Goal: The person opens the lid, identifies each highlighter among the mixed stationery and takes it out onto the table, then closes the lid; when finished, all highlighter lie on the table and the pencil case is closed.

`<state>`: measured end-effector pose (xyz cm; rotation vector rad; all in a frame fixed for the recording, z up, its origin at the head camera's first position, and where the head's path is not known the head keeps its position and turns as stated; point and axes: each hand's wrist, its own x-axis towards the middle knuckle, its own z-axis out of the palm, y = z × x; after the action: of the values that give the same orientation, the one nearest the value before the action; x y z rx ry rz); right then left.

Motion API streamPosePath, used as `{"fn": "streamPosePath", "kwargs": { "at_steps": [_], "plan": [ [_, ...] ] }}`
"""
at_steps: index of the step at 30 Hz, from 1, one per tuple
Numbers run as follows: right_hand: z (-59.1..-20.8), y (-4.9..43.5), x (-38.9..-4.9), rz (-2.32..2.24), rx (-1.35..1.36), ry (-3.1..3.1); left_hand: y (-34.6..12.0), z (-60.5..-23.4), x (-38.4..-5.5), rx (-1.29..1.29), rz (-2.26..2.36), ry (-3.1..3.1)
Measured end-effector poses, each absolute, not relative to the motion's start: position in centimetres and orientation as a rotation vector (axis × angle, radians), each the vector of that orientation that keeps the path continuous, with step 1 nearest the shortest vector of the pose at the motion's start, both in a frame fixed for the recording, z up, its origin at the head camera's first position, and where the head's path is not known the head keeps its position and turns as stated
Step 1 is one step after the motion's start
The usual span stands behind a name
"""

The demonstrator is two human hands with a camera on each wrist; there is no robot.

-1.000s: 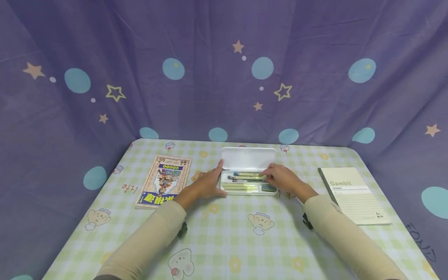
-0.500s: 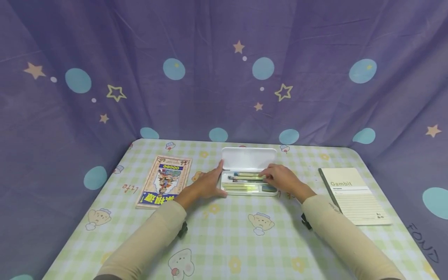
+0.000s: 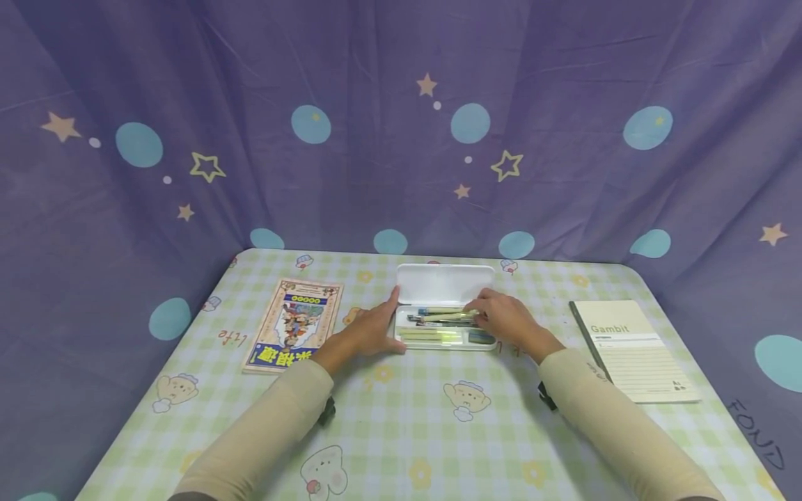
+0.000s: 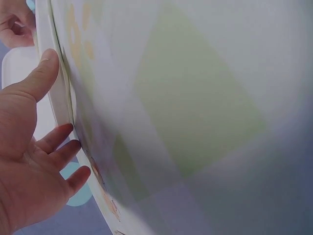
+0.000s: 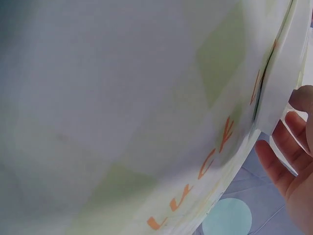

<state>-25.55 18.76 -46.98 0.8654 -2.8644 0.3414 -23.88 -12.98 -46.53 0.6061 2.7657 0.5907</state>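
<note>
Head view, centre — right hand (image 3: 506, 318) pinches a pale pen (image 3: 443, 316); left hand (image 3: 368, 331), fingers spread, touches the white case (image 3: 446, 284).

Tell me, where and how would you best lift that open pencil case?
Probably by the short ends of the pencil case, from left and right at once: it lies on the table with its longer sides running crosswise, and the left hand spans one end. I'd avoid the lid, which is folded back.
</note>
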Motion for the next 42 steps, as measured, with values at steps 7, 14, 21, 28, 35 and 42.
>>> {"fn": "streamPosePath", "kwargs": {
  "at_steps": [7, 14, 21, 28, 35, 42],
  "plan": [
    [-47.1, 18.8, -25.7, 0.363, 0.867, -2.857, -13.0, -46.5, -23.9, 0.602, 0.616, 2.761],
    [-47.3, 19.1, -25.9, 0.403, 0.901, -2.873, -13.0, -46.6, -24.1, 0.604, 0.605, 2.761],
    [-47.4, 19.4, -26.0, 0.367, 0.997, -2.824, -13.0, -46.5, -24.2, 0.601, 0.602, 2.768],
    [-47.1, 19.6, -26.1, 0.334, 1.057, -2.787, -13.0, -46.5, -24.2, 0.606, 0.597, 2.781],
    [-46.9, 20.0, -25.5, 0.408, 1.018, -2.818, -13.0, -46.8, -24.2, 0.595, 0.605, 2.772],
    [-46.9, 20.9, -24.9, 0.491, 0.991, -2.803, -13.0, -47.0, -24.2, 0.595, 0.611, 2.764]
  ]
}}
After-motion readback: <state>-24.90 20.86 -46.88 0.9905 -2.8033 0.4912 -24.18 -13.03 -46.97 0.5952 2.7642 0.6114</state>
